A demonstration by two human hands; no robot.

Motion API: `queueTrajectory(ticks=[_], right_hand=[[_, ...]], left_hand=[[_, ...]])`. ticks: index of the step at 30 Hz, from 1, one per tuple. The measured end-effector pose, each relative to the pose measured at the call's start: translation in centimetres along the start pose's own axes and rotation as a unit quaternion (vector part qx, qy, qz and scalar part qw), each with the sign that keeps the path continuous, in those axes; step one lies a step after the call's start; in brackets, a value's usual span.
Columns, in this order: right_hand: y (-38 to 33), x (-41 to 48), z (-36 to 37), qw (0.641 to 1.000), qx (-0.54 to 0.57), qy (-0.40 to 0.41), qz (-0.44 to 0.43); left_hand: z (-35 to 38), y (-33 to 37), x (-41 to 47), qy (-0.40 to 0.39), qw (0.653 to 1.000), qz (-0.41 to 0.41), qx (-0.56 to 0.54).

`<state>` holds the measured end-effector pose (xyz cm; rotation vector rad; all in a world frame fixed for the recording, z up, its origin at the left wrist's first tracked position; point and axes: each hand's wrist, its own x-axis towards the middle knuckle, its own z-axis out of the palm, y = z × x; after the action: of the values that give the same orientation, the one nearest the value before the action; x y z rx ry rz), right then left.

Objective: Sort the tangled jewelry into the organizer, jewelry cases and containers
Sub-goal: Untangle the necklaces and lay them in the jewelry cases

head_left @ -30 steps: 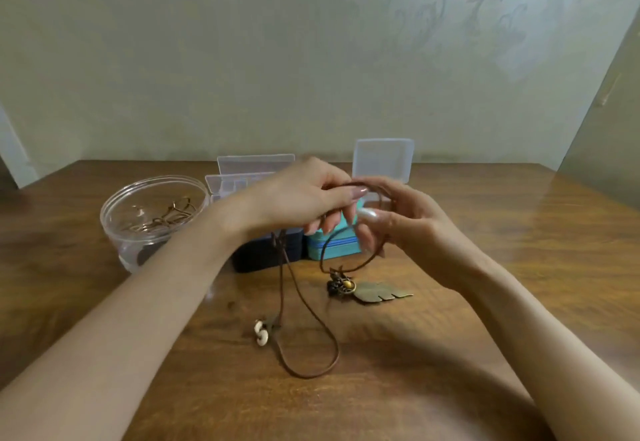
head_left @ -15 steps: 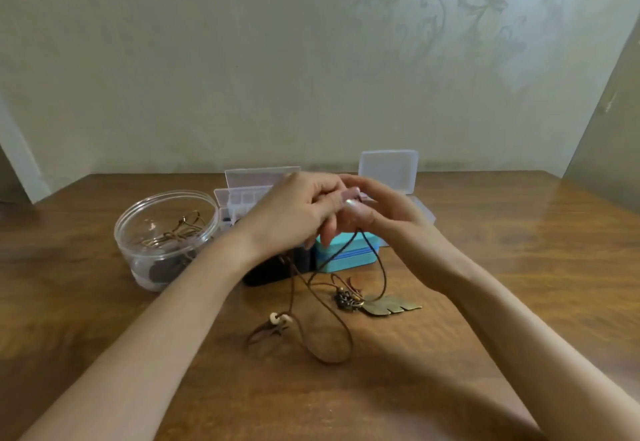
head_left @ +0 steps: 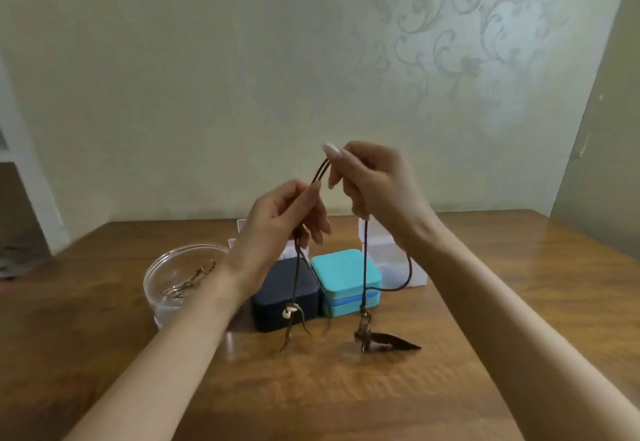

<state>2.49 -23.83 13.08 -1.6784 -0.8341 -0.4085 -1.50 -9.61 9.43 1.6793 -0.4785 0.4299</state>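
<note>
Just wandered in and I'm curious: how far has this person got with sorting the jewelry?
Some metal pieces already lie in the round clear tub. In hand: the left hand and right hand pinch tangled cords, with beads and a feather pendant hanging below. Left: separating and storing these; the dark case and teal case are shut.

We take this for a room in a home. A polished wooden table [head_left: 519, 285] fills the lower half of the frame. Behind it rises a pale wall [head_left: 173, 94], papered with a faint scrolling floral pattern [head_left: 450, 42] at the upper right. White trim [head_left: 31, 191], perhaps of a doorway, runs down the left edge. At the middle of the table we see small personal storage: a dark blue case [head_left: 284, 298], a teal zip case [head_left: 346, 274], clear plastic boxes [head_left: 388, 257] and a round clear tub [head_left: 162, 267].
</note>
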Motion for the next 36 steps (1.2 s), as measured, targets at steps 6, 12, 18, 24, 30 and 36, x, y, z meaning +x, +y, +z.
queueTrajectory(ticks=[6, 12, 18, 24, 30, 36], right_hand=[[-2.7, 3.1, -0.6, 0.979, 0.181, -0.040, 0.084], [-4.4, 4.2, -1.4, 0.975, 0.210, -0.045, 0.064], [-5.7, 5.1, -1.8, 0.965, 0.251, -0.051, 0.051], [-6.5, 6.0, -1.6, 0.967, 0.248, -0.046, 0.042], [-6.8, 6.9, -1.6, 0.958, 0.278, -0.034, 0.052], [-6.9, 7.8, -1.3, 0.944, 0.321, -0.029, 0.063]], left_hand=[[1.7, -3.8, -2.9, -0.080, 0.993, -0.085, -0.001], [2.7, -6.0, -4.5, -0.119, 0.983, -0.132, -0.048], [3.2, -6.6, -5.4, -0.101, 0.982, -0.152, -0.056], [3.0, -7.1, -5.5, -0.026, 0.982, -0.158, -0.098], [2.2, -7.2, -5.5, 0.009, 0.969, -0.181, -0.167], [2.5, -7.2, -5.8, -0.021, 0.972, -0.188, -0.137]])
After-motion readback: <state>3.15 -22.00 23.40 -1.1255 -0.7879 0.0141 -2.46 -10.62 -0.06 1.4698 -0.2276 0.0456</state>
